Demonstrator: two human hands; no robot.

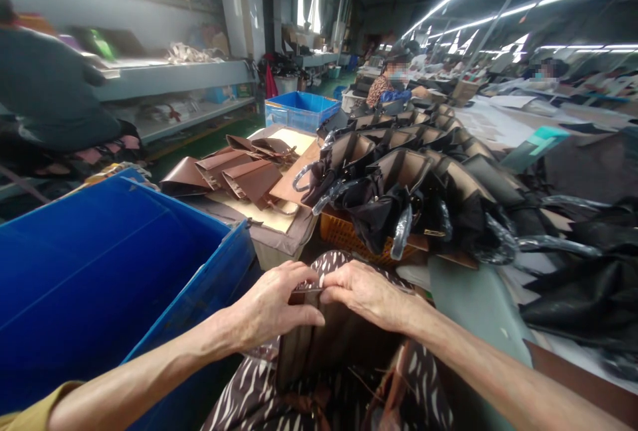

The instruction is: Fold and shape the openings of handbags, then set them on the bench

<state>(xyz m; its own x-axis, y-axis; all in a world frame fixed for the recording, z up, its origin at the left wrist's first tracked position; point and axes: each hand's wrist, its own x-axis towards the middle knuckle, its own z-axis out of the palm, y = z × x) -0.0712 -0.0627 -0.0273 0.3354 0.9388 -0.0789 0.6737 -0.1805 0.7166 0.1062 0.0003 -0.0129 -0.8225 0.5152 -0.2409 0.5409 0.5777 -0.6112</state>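
Observation:
A dark brown bag lies across my lap, on patterned clothing, with brown straps and loose threads at its lower end. My left hand pinches the bag's top edge, thumb on the near side and fingers over the far side. Right beside it, my right hand grips the same edge with its fingers bent and pressed together. The fingertips of both hands nearly meet. Whatever small part may lie between them is hidden.
To the left stands a large blue bin. Ahead, brown leather bag pieces lie on a covered crate. Black and tan bags with wrapped handles pile up over an orange basket. A co-worker sits at far left; others work farther back.

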